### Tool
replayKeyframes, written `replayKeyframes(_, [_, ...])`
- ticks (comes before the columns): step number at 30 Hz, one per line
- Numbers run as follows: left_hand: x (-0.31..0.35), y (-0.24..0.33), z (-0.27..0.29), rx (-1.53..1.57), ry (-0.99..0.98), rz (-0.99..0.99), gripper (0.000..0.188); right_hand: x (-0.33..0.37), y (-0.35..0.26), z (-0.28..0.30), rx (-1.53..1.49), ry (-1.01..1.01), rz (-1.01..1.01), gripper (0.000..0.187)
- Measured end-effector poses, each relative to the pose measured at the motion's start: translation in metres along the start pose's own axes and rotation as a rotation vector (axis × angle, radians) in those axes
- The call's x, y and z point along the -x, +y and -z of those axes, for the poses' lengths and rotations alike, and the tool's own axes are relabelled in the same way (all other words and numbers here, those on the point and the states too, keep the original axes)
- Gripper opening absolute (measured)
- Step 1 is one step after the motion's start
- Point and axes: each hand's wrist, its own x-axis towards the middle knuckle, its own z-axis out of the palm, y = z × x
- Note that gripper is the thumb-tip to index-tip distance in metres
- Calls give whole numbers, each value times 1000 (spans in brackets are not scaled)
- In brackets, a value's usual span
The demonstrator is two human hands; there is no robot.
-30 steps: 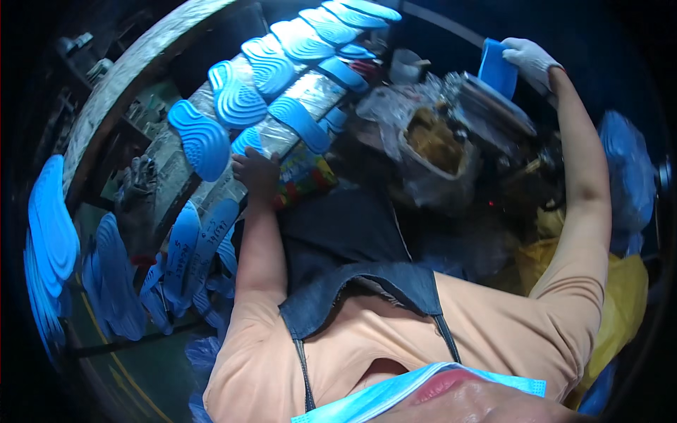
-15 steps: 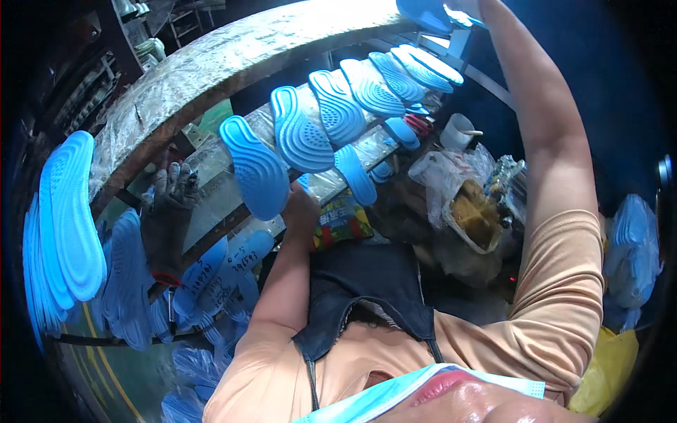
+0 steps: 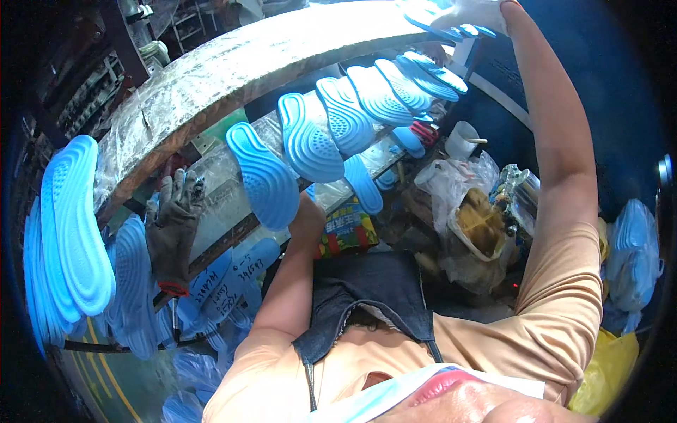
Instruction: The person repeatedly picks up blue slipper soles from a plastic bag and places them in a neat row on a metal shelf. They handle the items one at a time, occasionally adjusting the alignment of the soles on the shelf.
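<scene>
A blue insole (image 3: 422, 17) is gripped by the gloved right hand (image 3: 479, 14) near the table (image 3: 204, 84). The left hand (image 3: 307, 218) is partly hidden beside the row's nearest insole (image 3: 264, 178); its grip cannot be told.

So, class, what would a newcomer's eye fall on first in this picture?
Probably the row of bright blue ridged insoles slanting across the upper middle. Next might come the dark grey glove with its red cuff to their left, then the white-gloved right hand at the top edge, by another blue insole.
</scene>
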Motion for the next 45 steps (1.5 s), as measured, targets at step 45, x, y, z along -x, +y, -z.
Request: replayKeyframes(45, [-8,118,-46,-3,-10,-172,78,250,131,-188,-832,-475,-452,37])
